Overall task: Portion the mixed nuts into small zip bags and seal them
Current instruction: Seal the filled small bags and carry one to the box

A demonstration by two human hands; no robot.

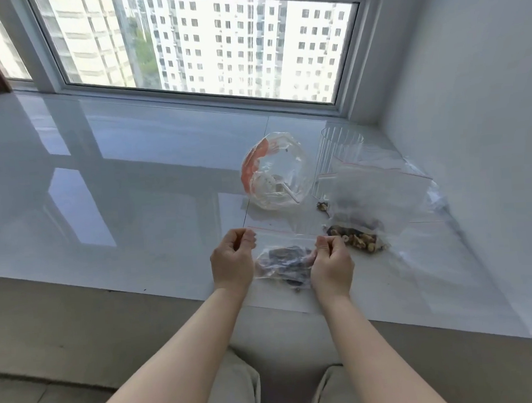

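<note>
Glossy white sill [133, 184] supports all items. Crumpled clear bag [277, 172], ribbed clear cup [341, 153], nut-filled zip bag [359, 237]. Left hand [232, 259] and right hand [332, 259] pinch the small zip bag [285, 262] of dark nuts at its top corners.

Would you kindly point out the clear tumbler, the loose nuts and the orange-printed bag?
clear tumbler [338, 162], head view, ribbed side wall.
loose nuts [322, 206], head view, middle of the pile.
orange-printed bag [277, 172], head view, clear middle.

small zip bag [282, 264] nearest on the sill [132, 178], second nut bag [359, 242] right, crumpled bag [277, 172] behind
</note>
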